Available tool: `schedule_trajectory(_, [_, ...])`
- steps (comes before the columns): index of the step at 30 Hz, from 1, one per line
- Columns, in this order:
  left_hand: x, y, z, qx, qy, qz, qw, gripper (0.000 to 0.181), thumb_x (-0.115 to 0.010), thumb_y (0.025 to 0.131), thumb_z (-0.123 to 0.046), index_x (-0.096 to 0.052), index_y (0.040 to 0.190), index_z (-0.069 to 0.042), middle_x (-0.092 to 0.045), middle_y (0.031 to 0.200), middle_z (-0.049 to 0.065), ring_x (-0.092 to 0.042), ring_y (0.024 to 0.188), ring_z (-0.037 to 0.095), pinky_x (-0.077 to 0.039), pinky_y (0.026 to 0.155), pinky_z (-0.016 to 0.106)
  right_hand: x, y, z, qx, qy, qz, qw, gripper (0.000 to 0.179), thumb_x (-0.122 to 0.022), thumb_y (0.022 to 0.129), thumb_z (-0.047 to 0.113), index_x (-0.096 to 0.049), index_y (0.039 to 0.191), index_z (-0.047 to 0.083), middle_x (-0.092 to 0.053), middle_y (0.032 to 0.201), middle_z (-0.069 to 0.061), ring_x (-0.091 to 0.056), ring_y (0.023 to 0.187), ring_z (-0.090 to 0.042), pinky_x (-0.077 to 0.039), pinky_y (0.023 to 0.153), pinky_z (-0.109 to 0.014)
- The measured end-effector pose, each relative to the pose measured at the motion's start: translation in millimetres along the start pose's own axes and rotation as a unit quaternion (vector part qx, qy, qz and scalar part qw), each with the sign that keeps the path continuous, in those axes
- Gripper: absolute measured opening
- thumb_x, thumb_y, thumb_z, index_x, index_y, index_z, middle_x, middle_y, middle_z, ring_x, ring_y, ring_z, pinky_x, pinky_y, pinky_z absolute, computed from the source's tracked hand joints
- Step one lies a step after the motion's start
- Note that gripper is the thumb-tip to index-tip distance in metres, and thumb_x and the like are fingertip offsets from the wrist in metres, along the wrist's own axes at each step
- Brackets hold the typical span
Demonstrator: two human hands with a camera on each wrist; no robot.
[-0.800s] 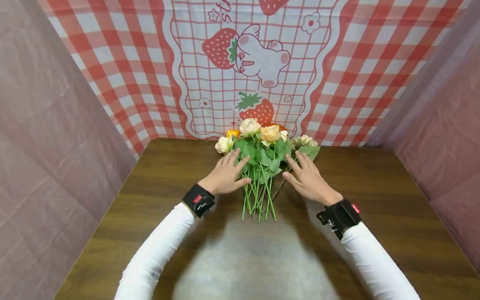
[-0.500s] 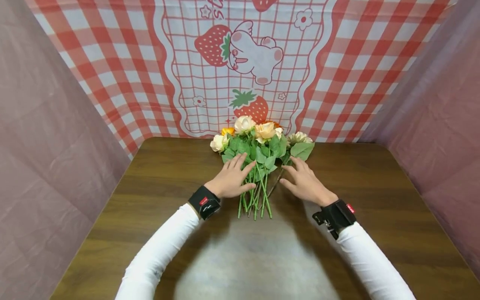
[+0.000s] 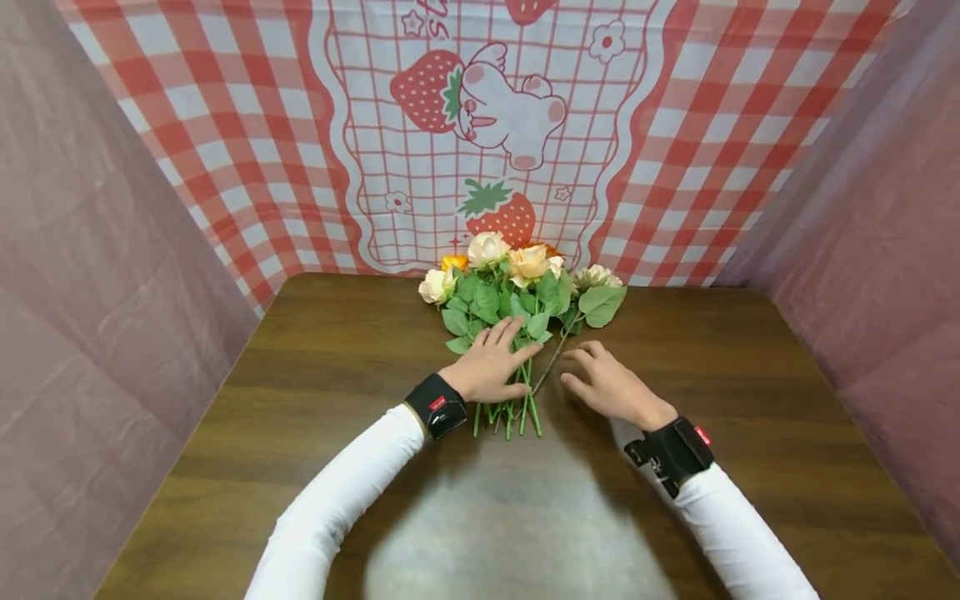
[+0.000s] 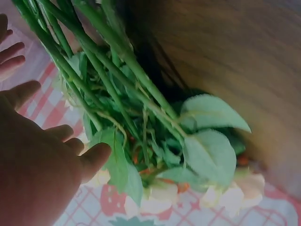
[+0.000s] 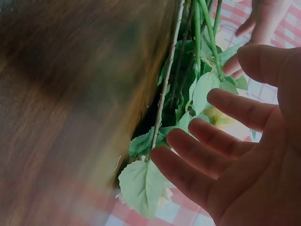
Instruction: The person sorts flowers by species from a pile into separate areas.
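Observation:
A bunch of roses with cream, peach and orange heads [image 3: 529, 263] lies at the table's back edge, its green stems [image 3: 535, 415] pointing toward me. My left hand [image 3: 487, 367] is spread over the stems, fingers fairly straight and thumb apart, gripping nothing. In the left wrist view, stems [image 4: 136, 70] run past its fingertips. My right hand [image 3: 611, 387] hovers right of the bunch, fingers relaxed and nothing in them. Nearest to it is a thin brownish stem [image 5: 165, 89] slanting out to a pale flower [image 3: 597, 277] with a broad leaf [image 3: 602, 305].
The brown wooden table [image 3: 330, 350] has a bright reflection at its front. Behind it hangs a red-and-white checked cloth [image 3: 697, 125] with strawberry prints. Pinkish curtains [image 3: 97, 275] close off both sides.
My left hand has moved right, from the bunch's left side to over the stems. The right hand has drawn back slightly toward me, away from the leaves. The flowers lie as before.

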State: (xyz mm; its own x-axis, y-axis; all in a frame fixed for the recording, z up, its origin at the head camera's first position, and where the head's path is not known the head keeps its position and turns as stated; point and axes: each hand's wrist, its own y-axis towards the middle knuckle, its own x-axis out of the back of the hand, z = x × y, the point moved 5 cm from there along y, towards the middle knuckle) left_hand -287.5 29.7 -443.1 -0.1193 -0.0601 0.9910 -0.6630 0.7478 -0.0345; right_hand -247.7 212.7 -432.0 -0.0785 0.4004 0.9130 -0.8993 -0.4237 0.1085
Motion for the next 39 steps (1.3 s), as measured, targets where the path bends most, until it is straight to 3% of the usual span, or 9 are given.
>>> schedule_trajectory(8, [-18.9, 2.5, 5.7, 0.022, -0.001, 0.023, 0.9995, 0.065, -0.053, 0.097, -0.056, -0.033, 0.155, -0.033, 0.001, 0.165, 0.019, -0.006, 0.15, 0.04, -0.021, 0.116, 0.059, -3.6, -3.0, 7.3, 0.004, 0.029, -0.003, 0.9996, 0.043, -0.058, 0.101, 0.023, -0.055, 0.134, -0.003, -0.047, 0.132, -0.025, -0.054, 0.119, -0.038, -0.049, 0.092, -0.052])
schedule_trajectory(13, [-28.1, 6.4, 7.9, 0.04, 0.026, 0.043, 0.9979, 0.061, -0.047, 0.098, -0.06, -0.033, 0.154, -0.04, 0.003, 0.166, 0.016, -0.004, 0.151, 0.038, -0.026, 0.113, 0.061, -0.6, -2.0, 7.9, 0.002, 0.045, -0.012, 0.9989, 0.044, -0.057, 0.102, 0.025, -0.053, 0.136, -0.001, -0.046, 0.134, -0.023, -0.053, 0.121, -0.037, -0.048, 0.095, -0.052])
schedule_trajectory(24, [-37.3, 18.4, -2.8, 0.042, 0.05, 0.107, 0.9922, 0.058, -0.039, 0.1, -0.062, -0.026, 0.154, -0.046, 0.009, 0.166, 0.012, -0.001, 0.152, 0.038, -0.032, 0.107, 0.066, -3.4, -6.2, 5.2, -0.016, 0.106, -0.026, 0.9938, 0.044, -0.055, 0.103, 0.026, -0.05, 0.14, 0.002, -0.043, 0.139, -0.022, -0.046, 0.129, -0.039, -0.042, 0.102, -0.057])
schedule_trajectory(31, [-42.4, 19.8, -3.6, 0.048, 0.032, 0.086, 0.9946, 0.062, -0.039, 0.099, -0.063, -0.029, 0.155, -0.038, 0.005, 0.167, 0.01, -0.001, 0.152, 0.035, -0.033, 0.108, 0.064, -2.2, -11.8, 0.3, -0.027, 0.143, -0.044, 0.9884, 0.046, -0.055, 0.103, 0.027, -0.048, 0.143, 0.003, -0.042, 0.141, -0.022, -0.044, 0.13, -0.039, -0.042, 0.1, -0.058])
schedule_trajectory(39, [-35.6, 22.4, -0.1, 0.042, 0.031, 0.065, 0.9965, 0.062, -0.036, 0.1, -0.064, -0.028, 0.155, -0.039, 0.004, 0.167, 0.01, 0.001, 0.153, 0.034, -0.031, 0.109, 0.065, 11.9, -14.7, -6.5, -0.043, 0.144, -0.052, 0.9873, 0.048, -0.053, 0.104, 0.028, -0.045, 0.144, 0.002, -0.039, 0.144, -0.023, -0.043, 0.131, -0.04, -0.041, 0.1, -0.058])
